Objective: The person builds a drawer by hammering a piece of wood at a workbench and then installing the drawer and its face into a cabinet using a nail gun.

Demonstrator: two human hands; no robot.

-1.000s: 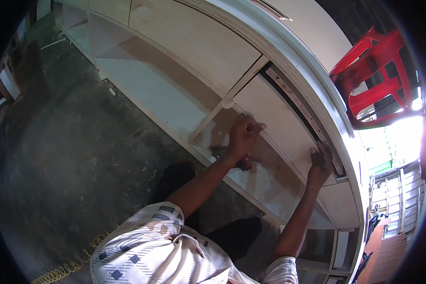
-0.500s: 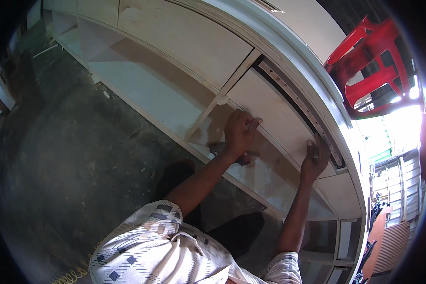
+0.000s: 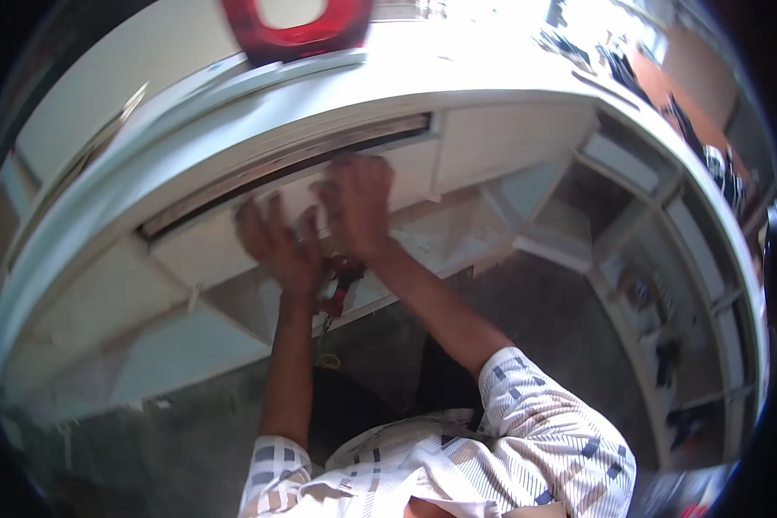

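Observation:
A pale drawer front (image 3: 224, 246) is set into a long white cabinet, with a dark-edged slot (image 3: 285, 175) above it. My left hand (image 3: 278, 249) lies against this front, its fingers spread and bent. Close to its right, my right hand (image 3: 360, 200) reaches the front's upper edge by the slot. Its fingers are bent and blurred, so any grip is unclear. Under my hands, in the open shelf space, rests a red and dark hand tool (image 3: 345, 281), partly hidden. A yellow coiled hose (image 3: 327, 359) hangs below it.
The white cabinet top (image 3: 457, 73) curves across the far side, with a red plastic chair (image 3: 298, 34) beyond it. Open cabinet compartments (image 3: 596, 203) stand at the right. Dark concrete floor (image 3: 190, 449) lies in front of the cabinet.
My view has swung, so the chair and slot appear farther left. My hands have come close together at the drawer front, and the left fingers are now spread on it.

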